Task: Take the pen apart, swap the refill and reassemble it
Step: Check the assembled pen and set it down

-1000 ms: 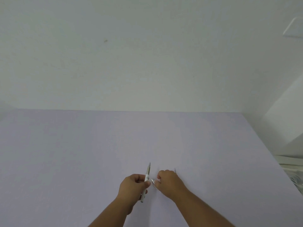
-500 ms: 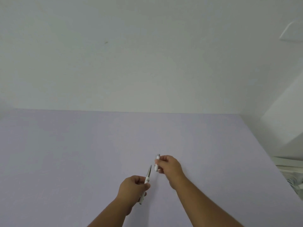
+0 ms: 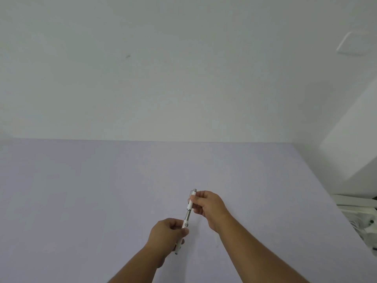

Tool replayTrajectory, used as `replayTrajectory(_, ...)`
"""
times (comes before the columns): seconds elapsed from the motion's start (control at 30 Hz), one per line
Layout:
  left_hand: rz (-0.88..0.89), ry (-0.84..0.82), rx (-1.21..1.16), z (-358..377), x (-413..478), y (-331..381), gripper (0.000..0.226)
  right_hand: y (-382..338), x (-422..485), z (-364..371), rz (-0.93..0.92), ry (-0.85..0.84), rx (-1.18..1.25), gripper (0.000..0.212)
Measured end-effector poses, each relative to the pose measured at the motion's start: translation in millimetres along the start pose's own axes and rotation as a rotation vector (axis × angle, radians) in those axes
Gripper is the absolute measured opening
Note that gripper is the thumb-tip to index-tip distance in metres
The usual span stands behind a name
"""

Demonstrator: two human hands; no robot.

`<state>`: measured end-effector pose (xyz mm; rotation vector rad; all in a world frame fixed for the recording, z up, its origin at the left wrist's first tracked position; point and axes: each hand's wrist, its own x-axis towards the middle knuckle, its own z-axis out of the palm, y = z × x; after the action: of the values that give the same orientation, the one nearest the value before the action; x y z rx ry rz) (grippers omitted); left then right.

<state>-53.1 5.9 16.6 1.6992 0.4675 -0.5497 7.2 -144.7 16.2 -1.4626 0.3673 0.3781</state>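
A white pen is held above the lilac table (image 3: 102, 190) in two parts. My left hand (image 3: 166, 234) grips the lower barrel (image 3: 179, 245), its tip pointing down toward me. A thin grey refill (image 3: 187, 216) sticks up out of that barrel. My right hand (image 3: 208, 205) pinches the white upper barrel (image 3: 191, 200) with its silver end cap, and this piece sits over the top end of the refill. A short stretch of refill shows between the two white parts. The two pieces lie in one line, tilted slightly right.
A plain white wall (image 3: 183, 68) rises behind the table's far edge. White items and cables (image 3: 363, 219) lie off the table's right edge. A white cabinet side (image 3: 350, 152) stands at the right.
My right hand moved away from my left, lifted the upper barrel, then brought it down over the refill sticking out of the lower barrel. My left hand stayed nearly in place.
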Motion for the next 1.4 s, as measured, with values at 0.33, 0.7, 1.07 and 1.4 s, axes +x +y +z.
replayTrajectory(0.33, 0.023, -0.029, -0.090, 1.1, -1.6, 5.0, 0.005, 4.8, -9.4, -2.7, 0.041, -0.135, -0.053, 0.006)
replayTrajectory(0.7, -0.021, -0.067, -0.127, 3.1, 1.8, 4.3, 0.006, 11.3, -4.8, -4.1, 0.029, -0.104, -0.090, 0.013)
replayTrajectory(1.07, -0.068, 0.167, 0.052, 20.0, 38.1, -33.0, 0.006, 53.4, 4.4, -42.6, 0.083, 0.353, -0.902, 0.008)
replayTrajectory(1.4, -0.005, 0.234, 0.183, 37.0, 55.0, -36.2, 0.022, 78.5, 1.6, -25.0, 0.046, 0.333, -0.987, 0.018)
